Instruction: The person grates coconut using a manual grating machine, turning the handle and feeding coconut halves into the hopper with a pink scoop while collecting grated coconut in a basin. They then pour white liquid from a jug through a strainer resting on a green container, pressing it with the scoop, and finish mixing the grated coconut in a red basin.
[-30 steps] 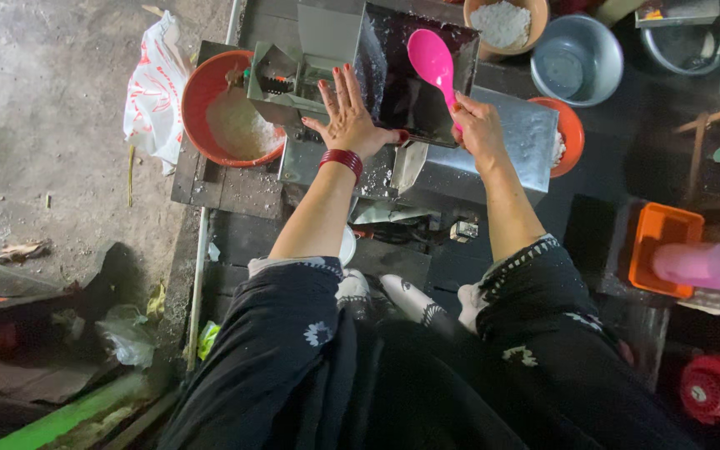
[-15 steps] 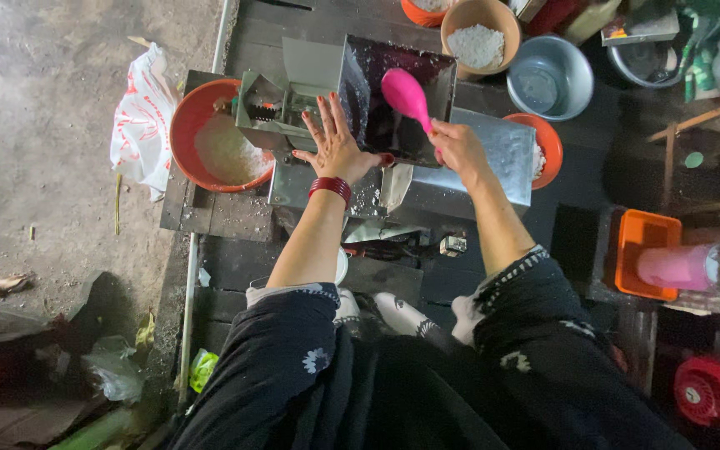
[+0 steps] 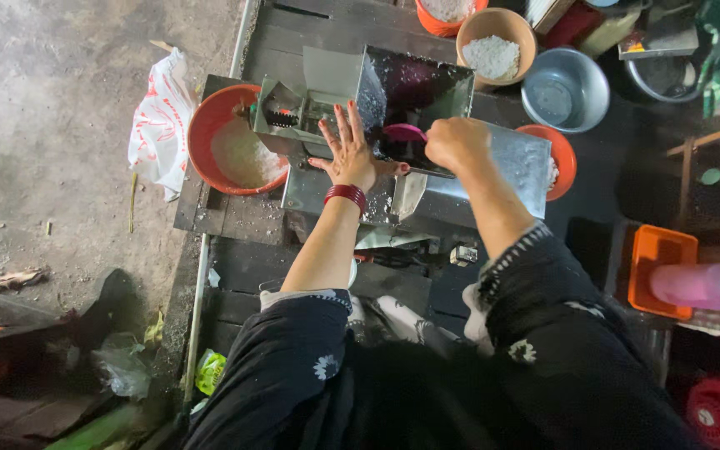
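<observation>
At frame centre, the left hand [image 3: 350, 154] lies open, fingers spread, on the metal grinding machine [image 3: 427, 179], while the right hand [image 3: 457, 143] is closed around a pink scoop [image 3: 404, 133] dipped into the hopper [image 3: 414, 87]. Fingers near the hopper mouth risk being caught, or the scoop could jam. Open room is scant: the red basin [image 3: 214, 133] touches the machine's left, and bowls crowd the upper right.
</observation>
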